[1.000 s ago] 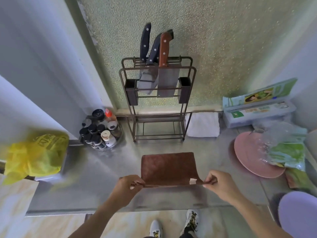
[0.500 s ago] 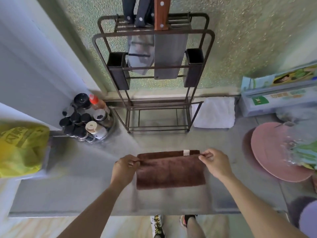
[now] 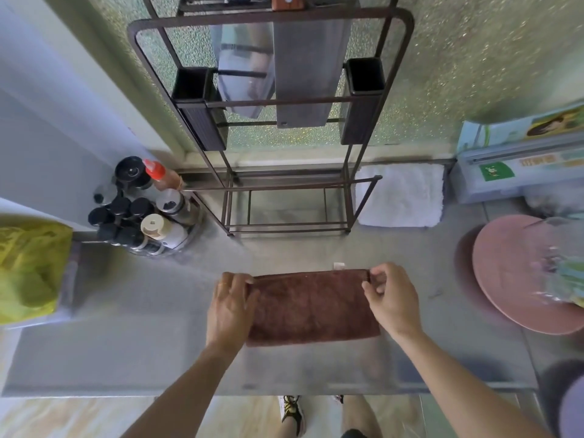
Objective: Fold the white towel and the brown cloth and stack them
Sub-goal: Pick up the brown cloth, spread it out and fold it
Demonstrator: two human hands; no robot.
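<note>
While the brown cloth (image 3: 311,306) lay flat in a wide rectangle at the lower middle of the frame, both hands sat at its two top corners, and you could see why: pinning the ends keeps the doubled layers lined up. The left hand (image 3: 230,306) rested palm-down over the left edge, fingers curled around the upper corner; whether its grip was actually pinched shut on the fabric, I couldn't tell. The right hand (image 3: 390,298) had thumb and forefinger closed on the upper right corner, nipping the cloth just beside a small pale tag (a label, by the look of it). The bench (image 3: 142,343) under the cloth looked bare and grey, leaving room to work. The white towel (image 3: 401,194) sat folded at the upper right of the middle, tucked against the wall beside the leg of the knife rack (image 3: 275,99), well apart from the cloth. By my reading, the cloth wanted another fold before stacking.
</note>
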